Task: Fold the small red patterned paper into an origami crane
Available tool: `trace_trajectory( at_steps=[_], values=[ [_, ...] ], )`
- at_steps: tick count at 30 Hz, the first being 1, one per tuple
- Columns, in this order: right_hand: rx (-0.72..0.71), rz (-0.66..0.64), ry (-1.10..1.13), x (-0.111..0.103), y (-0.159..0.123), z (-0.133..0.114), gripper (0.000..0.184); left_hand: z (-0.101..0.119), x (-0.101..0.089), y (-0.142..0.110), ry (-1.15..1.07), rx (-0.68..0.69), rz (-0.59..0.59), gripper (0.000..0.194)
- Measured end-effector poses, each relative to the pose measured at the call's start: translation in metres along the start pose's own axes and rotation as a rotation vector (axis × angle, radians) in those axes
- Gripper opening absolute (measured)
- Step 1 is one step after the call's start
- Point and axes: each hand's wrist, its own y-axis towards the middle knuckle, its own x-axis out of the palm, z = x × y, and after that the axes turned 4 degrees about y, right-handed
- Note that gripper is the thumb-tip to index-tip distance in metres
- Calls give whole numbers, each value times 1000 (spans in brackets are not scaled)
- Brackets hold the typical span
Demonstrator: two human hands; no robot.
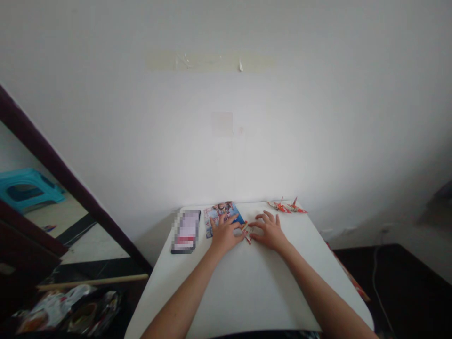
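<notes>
My left hand and my right hand rest side by side on the white table, near its far edge. Between their fingertips lies a small red and white folded paper piece. Both hands press on it with fingers spread and lying mostly flat. The left hand partly covers a colourful printed sheet lying under it. Beyond the right hand, two folded paper shapes in red and white sit at the table's far edge.
A dark phone lies left of the printed sheet. The white wall stands right behind the table. A turquoise stool and a wooden stick are on the floor at left, with shiny packets at the lower left.
</notes>
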Motion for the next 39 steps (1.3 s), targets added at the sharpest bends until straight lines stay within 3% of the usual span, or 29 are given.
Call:
trace_trajectory(
  at_steps=[6,13,20,29,34,39],
  values=[
    [-34,62,-1,8,-1,3,38,2,1,-3,30,18,30,24],
    [-42,62,35,9,0,3,29,8,-1,-4,8,8,3,14],
    [-28,15,51,6,1,6,38,7,-1,-6,36,12,-20,28],
    [-21,5,75,4,-1,5,37,7,-2,-9,84,43,-48,50],
    [-12,-2,75,3,-1,4,38,2,-4,-7,49,25,-69,46],
    [-6,-23,67,-3,-4,-2,49,-3,-7,-4,11,-19,-75,30]
  ],
)
